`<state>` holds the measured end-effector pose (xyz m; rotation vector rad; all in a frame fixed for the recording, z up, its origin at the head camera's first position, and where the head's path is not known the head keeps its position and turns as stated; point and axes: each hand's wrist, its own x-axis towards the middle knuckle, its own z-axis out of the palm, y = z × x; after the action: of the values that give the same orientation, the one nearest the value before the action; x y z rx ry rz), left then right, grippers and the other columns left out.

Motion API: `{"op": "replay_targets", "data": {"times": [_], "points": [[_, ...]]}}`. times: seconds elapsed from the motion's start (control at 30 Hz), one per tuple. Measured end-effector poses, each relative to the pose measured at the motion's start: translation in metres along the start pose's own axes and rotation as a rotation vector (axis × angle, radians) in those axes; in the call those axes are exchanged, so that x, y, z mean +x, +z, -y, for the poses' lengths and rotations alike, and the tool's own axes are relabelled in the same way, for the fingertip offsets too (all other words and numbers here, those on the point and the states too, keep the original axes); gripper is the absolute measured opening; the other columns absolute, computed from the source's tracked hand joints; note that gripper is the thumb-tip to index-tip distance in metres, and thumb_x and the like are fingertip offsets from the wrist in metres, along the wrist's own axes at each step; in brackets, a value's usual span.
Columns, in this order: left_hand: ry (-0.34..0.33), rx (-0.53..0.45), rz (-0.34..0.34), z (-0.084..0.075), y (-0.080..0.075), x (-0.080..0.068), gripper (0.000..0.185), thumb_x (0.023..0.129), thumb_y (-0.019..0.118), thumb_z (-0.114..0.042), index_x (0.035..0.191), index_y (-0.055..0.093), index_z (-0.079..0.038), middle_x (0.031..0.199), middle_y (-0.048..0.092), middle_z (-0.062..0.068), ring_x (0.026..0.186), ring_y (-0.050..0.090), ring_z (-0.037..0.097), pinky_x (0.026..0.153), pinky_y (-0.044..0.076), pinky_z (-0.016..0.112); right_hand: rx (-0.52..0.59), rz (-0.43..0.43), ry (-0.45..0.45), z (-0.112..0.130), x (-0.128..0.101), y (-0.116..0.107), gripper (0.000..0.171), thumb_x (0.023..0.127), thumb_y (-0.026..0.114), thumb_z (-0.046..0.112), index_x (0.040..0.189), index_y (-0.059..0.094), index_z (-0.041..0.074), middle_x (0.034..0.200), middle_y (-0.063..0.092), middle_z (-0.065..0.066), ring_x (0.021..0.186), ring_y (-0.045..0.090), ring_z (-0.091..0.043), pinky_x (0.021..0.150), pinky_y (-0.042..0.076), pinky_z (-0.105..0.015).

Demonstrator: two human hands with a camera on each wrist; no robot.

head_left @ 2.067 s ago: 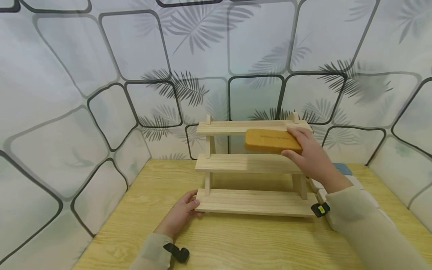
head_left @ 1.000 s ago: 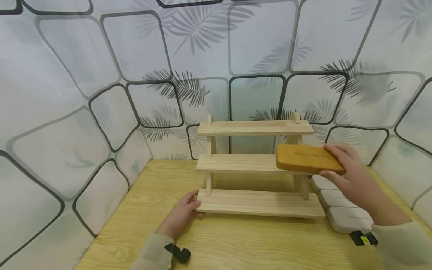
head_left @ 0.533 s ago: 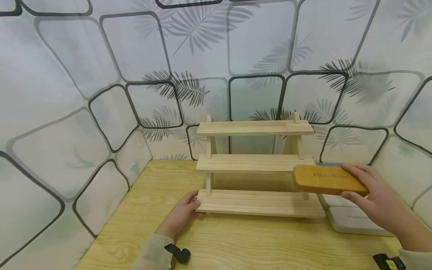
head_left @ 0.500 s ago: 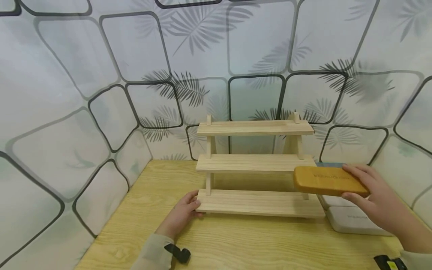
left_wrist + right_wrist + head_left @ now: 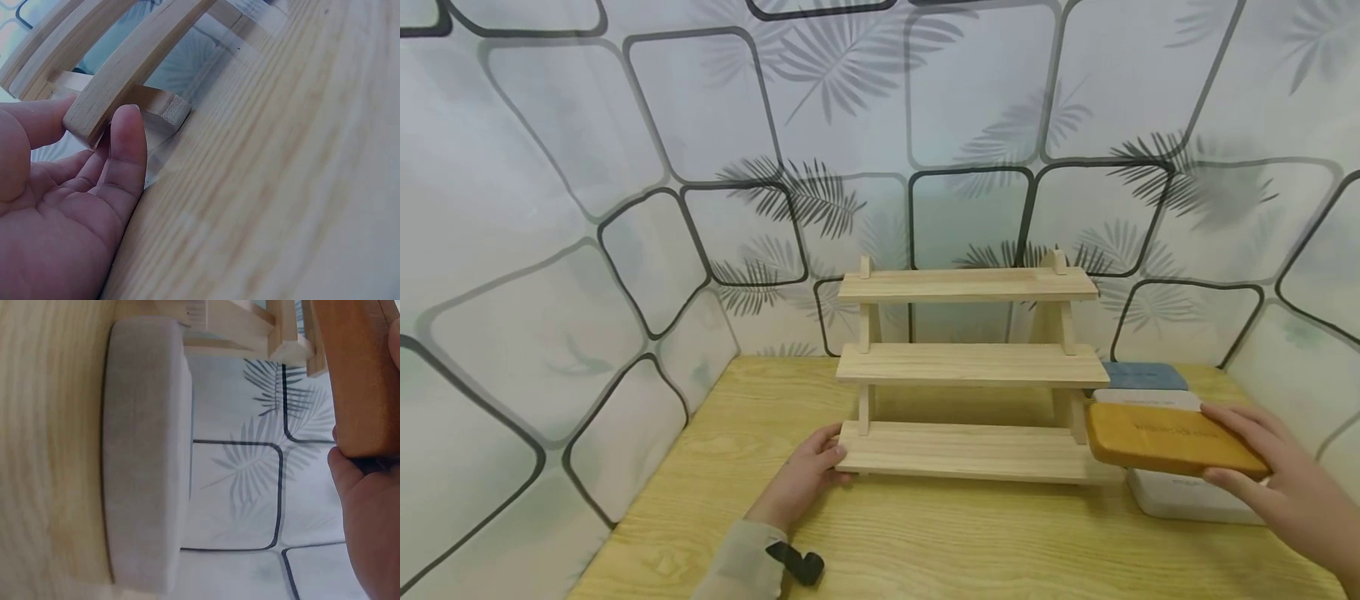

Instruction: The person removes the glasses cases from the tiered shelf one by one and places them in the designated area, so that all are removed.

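Note:
A three-tier wooden rack (image 5: pixel 967 364) stands on the wooden table (image 5: pixel 925 542). My left hand (image 5: pixel 808 472) grips the left end of its bottom shelf (image 5: pixel 119 69), thumb on top and fingers (image 5: pixel 125 147) under the edge. To the right of the rack, my right hand (image 5: pixel 1273 479) holds an orange-brown case (image 5: pixel 1172 439) (image 5: pixel 359 375) just above a white case (image 5: pixel 1191 500) (image 5: pixel 147 462); whether the two cases touch is unclear.
Another white case (image 5: pixel 1146 398) and a blue case (image 5: pixel 1145 375) lie in a row behind the near white one, right of the rack. Patterned leaf-print walls (image 5: pixel 625 208) close in on the left, back and right.
My right hand carried the orange-brown case from in front of the rack's top shelf down and to the right, to just above the white case. The left hand stayed put.

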<state>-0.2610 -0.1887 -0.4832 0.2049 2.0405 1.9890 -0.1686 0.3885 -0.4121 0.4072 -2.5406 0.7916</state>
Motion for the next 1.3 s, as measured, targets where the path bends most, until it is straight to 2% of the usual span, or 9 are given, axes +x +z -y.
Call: {"op": "replay_targets", "data": {"times": [0.07,0.17,0.3,0.53,0.8,0.97,1.17,1.3], "points": [[-0.001,-0.002,0.002,0.0,0.0,0.0,0.06,0.108,0.05,-0.023,0.158,0.025,0.0,0.136,0.05,0.023,0.113,0.06,0.028,0.087,0.055,0.037,0.004,-0.001,0.018,-0.005,-0.008,0.0,0.078,0.086,0.081,0.009,0.155,0.043,0.011,0.14,0.037,0.003,0.118,0.034,-0.001,0.085,0.017,0.0],[-0.001,-0.003,0.007,0.0,-0.001,0.001,0.06,0.108,0.05,-0.023,0.158,0.025,0.0,0.136,0.051,0.023,0.113,0.06,0.028,0.087,0.055,0.037,0.013,-0.012,0.027,-0.012,-0.019,-0.001,0.078,0.086,0.082,0.008,0.154,0.044,0.009,0.138,0.035,0.017,0.113,0.028,0.013,0.086,0.017,0.001],[0.001,-0.007,0.013,0.0,-0.001,0.001,0.06,0.108,0.05,-0.023,0.158,0.025,0.0,0.137,0.05,0.024,0.114,0.059,0.029,0.088,0.054,0.037,0.027,-0.032,-0.002,-0.024,-0.029,-0.001,0.078,0.084,0.081,0.003,0.153,0.045,0.009,0.135,0.03,0.034,0.115,0.024,0.018,0.09,0.015,0.001],[-0.003,-0.004,0.009,0.001,-0.001,0.0,0.062,0.108,0.051,-0.024,0.157,0.025,0.001,0.139,0.049,0.025,0.115,0.059,0.03,0.088,0.054,0.038,0.034,-0.037,-0.004,-0.048,-0.053,0.003,0.081,0.078,0.085,-0.001,0.15,0.05,0.008,0.134,0.032,0.036,0.116,0.024,0.019,0.092,0.011,0.0],[-0.003,-0.007,0.01,-0.001,-0.001,0.001,0.062,0.108,0.051,-0.024,0.158,0.023,0.001,0.138,0.049,0.024,0.115,0.059,0.029,0.089,0.054,0.037,0.05,-0.087,-0.116,-0.069,-0.071,0.004,0.091,0.057,0.088,-0.015,0.141,0.059,0.005,0.134,0.041,0.03,0.12,0.034,0.011,0.099,0.015,-0.001],[-0.008,-0.001,0.003,-0.002,-0.001,0.0,0.062,0.108,0.051,-0.024,0.158,0.025,0.001,0.137,0.05,0.023,0.114,0.06,0.029,0.088,0.054,0.038,0.006,-0.05,-0.061,-0.087,-0.084,0.007,0.089,0.064,0.09,-0.006,0.144,0.057,0.012,0.135,0.033,0.035,0.12,0.027,0.018,0.096,0.008,0.001],[-0.017,-0.003,-0.003,-0.002,-0.001,-0.001,0.062,0.108,0.051,-0.025,0.158,0.024,0.0,0.139,0.049,0.024,0.117,0.059,0.029,0.089,0.054,0.038,-0.011,0.004,-0.05,-0.1,-0.088,0.008,0.082,0.068,0.09,0.0,0.141,0.06,0.021,0.132,0.036,0.035,0.119,0.028,0.019,0.096,0.009,0.002],[-0.016,-0.004,-0.002,-0.002,0.0,-0.002,0.062,0.108,0.051,-0.025,0.158,0.024,0.0,0.139,0.049,0.023,0.117,0.058,0.029,0.089,0.054,0.038,-0.038,0.055,0.022,-0.104,-0.091,0.011,0.072,0.075,0.089,0.01,0.139,0.061,0.028,0.127,0.032,0.039,0.112,0.024,0.022,0.09,0.008,0.003]]}}
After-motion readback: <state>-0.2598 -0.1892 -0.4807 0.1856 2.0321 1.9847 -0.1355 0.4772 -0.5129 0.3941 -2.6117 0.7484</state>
